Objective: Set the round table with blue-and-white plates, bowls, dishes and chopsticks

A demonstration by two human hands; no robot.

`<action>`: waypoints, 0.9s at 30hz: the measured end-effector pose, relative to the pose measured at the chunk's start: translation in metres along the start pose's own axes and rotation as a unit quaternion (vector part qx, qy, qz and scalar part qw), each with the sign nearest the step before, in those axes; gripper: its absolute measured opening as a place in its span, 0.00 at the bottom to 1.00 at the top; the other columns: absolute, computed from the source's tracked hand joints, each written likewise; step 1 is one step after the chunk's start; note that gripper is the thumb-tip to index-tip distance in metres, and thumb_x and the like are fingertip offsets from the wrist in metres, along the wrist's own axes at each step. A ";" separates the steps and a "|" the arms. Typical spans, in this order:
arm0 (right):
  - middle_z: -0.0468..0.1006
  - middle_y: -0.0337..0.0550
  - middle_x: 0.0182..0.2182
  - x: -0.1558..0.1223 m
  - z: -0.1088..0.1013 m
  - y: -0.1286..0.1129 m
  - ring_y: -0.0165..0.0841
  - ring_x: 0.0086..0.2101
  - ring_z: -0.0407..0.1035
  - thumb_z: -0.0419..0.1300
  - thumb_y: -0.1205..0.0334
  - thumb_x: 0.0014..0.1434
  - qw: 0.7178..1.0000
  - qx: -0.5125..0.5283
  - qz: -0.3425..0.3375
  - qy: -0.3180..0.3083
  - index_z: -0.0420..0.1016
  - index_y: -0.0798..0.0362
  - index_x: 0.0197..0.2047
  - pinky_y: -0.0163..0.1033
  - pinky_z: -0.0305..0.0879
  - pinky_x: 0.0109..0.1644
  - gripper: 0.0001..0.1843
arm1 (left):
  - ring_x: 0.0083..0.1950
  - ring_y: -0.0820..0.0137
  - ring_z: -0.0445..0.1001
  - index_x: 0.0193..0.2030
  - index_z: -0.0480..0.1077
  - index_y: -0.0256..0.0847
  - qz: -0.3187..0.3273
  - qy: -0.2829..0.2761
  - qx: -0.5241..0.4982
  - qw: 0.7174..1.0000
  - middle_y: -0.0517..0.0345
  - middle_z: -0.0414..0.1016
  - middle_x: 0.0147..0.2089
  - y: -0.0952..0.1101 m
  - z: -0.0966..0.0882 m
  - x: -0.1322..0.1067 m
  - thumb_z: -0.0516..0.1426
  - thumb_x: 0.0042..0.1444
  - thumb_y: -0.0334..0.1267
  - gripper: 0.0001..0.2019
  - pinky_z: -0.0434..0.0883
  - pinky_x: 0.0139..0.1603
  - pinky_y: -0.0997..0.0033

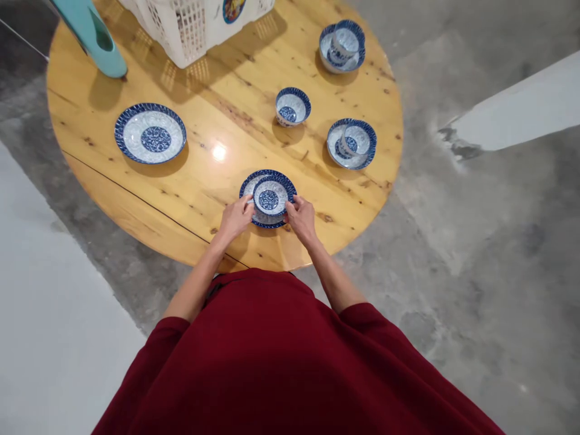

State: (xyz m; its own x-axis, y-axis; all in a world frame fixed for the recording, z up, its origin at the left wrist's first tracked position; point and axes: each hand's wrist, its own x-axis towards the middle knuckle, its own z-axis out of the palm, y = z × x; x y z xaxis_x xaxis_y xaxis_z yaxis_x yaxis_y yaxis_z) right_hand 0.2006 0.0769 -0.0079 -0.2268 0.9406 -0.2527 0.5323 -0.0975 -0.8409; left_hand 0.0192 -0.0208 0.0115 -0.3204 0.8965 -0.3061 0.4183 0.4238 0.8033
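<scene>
A small blue-and-white bowl (270, 197) sits on a matching saucer (251, 181) near the front edge of the round wooden table (199, 181). My left hand (235, 216) grips the left rim of the bowl and saucer with curled fingers. On the opposite side, my right hand (301, 216) holds the right rim the same way. Both forearms reach out from red sleeves.
A lone blue-and-white plate (150, 133) lies at the left. A single bowl (292, 106) stands mid-table. Two more bowl-on-saucer sets (352, 142) (342, 46) sit at the right and far right. A white slatted basket (194, 24) and a teal object (93, 36) are at the back.
</scene>
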 end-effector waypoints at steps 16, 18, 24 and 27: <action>0.73 0.35 0.17 0.025 -0.017 -0.010 0.35 0.22 0.71 0.60 0.52 0.60 0.995 -0.062 -0.037 0.063 0.80 0.56 0.46 0.38 0.67 0.34 0.18 | 0.40 0.64 0.81 0.62 0.72 0.41 -0.024 0.036 -0.016 0.999 0.54 0.85 0.41 -0.017 -0.013 -0.007 0.49 0.66 0.44 0.23 0.73 0.45 0.69; 0.75 0.35 0.18 0.044 -0.024 -0.019 0.33 0.20 0.70 0.59 0.53 0.60 0.997 -0.022 -0.027 0.062 0.78 0.56 0.46 0.36 0.66 0.31 0.17 | 0.39 0.65 0.81 0.61 0.72 0.42 -0.038 0.057 -0.029 0.997 0.54 0.85 0.42 -0.023 -0.018 -0.012 0.49 0.65 0.45 0.23 0.74 0.44 0.69; 0.75 0.34 0.20 0.124 -0.017 -0.051 0.25 0.16 0.67 0.56 0.66 0.61 0.989 0.130 0.063 0.042 0.72 0.56 0.37 0.28 0.58 0.20 0.05 | 0.37 0.65 0.83 0.58 0.73 0.43 -0.077 0.086 -0.054 0.992 0.56 0.85 0.39 -0.037 -0.025 -0.028 0.49 0.63 0.48 0.23 0.76 0.43 0.68; 0.75 0.33 0.20 0.166 -0.007 -0.063 0.23 0.15 0.67 0.55 0.68 0.64 0.981 0.159 0.099 0.045 0.68 0.55 0.35 0.27 0.59 0.18 0.05 | 0.36 0.64 0.83 0.58 0.73 0.42 -0.090 0.106 -0.057 0.989 0.56 0.85 0.38 -0.038 -0.026 -0.035 0.49 0.63 0.50 0.23 0.77 0.42 0.66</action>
State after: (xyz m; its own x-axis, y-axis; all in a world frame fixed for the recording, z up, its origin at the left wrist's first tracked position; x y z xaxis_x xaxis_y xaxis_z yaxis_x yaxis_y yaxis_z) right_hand 0.1352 0.2410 0.0061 -0.0642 0.9167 -0.3945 0.2744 -0.3639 -0.8901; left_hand -0.0075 -0.0713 0.0048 -0.5565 0.7553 -0.3463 0.2430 0.5465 0.8015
